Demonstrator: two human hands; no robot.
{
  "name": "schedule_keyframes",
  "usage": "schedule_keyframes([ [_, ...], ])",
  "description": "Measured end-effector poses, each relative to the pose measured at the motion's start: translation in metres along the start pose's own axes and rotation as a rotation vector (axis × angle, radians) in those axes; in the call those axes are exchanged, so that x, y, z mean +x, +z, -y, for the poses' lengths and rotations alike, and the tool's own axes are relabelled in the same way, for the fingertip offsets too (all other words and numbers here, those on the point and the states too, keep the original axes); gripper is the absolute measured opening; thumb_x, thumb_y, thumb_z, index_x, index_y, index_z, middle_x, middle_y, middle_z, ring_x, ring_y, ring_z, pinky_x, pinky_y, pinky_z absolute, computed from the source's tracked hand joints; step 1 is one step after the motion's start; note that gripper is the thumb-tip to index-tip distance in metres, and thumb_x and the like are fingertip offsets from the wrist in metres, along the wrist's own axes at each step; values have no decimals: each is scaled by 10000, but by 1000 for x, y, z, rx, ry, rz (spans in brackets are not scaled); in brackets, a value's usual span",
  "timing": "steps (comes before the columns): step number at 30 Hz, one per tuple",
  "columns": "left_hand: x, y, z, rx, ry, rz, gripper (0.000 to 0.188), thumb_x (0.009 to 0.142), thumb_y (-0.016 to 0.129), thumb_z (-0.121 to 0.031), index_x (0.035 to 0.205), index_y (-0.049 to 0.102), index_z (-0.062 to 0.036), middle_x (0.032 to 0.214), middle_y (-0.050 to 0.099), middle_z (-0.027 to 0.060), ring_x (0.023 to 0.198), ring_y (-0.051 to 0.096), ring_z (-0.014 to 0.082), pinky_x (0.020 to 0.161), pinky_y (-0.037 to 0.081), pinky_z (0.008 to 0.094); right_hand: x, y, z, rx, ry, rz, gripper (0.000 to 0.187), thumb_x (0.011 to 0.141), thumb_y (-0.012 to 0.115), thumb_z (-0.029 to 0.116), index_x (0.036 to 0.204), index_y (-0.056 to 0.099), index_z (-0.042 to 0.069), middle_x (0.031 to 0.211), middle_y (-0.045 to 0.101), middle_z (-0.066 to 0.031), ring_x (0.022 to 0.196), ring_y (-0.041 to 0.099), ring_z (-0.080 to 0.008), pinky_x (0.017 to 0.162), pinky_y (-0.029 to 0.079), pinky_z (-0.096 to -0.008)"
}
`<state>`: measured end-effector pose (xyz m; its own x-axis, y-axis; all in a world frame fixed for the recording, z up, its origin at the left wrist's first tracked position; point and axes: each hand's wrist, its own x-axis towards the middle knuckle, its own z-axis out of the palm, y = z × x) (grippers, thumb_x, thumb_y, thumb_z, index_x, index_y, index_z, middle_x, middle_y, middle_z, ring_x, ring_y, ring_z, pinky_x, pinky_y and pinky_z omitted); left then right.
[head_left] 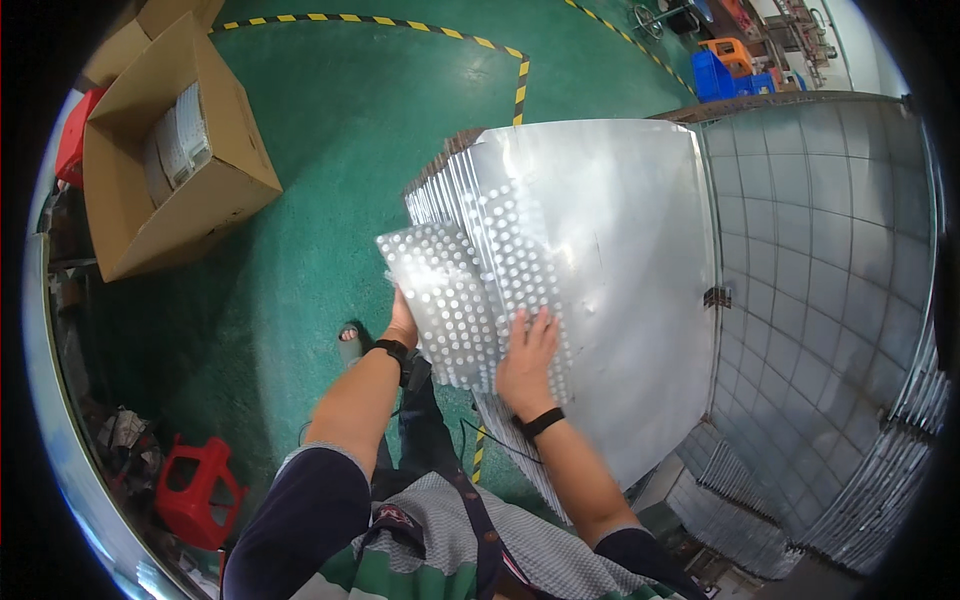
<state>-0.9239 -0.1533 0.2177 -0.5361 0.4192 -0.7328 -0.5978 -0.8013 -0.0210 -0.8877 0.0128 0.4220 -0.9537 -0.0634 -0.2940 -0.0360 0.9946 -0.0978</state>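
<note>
Left hand [402, 322] has the left edge of a dotted sheet [445, 300] pinched, with most of the fingers tucked underneath, so can't tell how tight. Right hand [528, 365] is palm down, fingers a bit spread, resting on a second dotted sheet [520, 255] right beside it. That one's lying on a big stack of shiny metal sheets [640, 270]. Red stool [198, 490] off to the left, then an open cardboard box [238, 165], and way back, some blue bins [712, 77].
</note>
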Motion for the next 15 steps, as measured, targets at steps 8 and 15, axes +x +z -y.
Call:
schedule_keyframes([
  [8,-20,-7,-14,-40,-24,16,633,858,312,-554,1265,418,-81,1254,476,105,1110,470,267,936,384,392,-54,-6,51,211,9,15,750,744,600,303,1320,259,-36,1366,125,-335,1265,112,-503,988,104,-617],
  [15,-43,16,-32,45,-58,-33,617,859,311,-533,1252,427,-72,1224,501,116,1087,489,276,934,385,400,-128,24,-69,-62,219,101,880,699,680,241,1328,151,-73,1372,100,-333,1276,80,-493,1002,78,-614],
])
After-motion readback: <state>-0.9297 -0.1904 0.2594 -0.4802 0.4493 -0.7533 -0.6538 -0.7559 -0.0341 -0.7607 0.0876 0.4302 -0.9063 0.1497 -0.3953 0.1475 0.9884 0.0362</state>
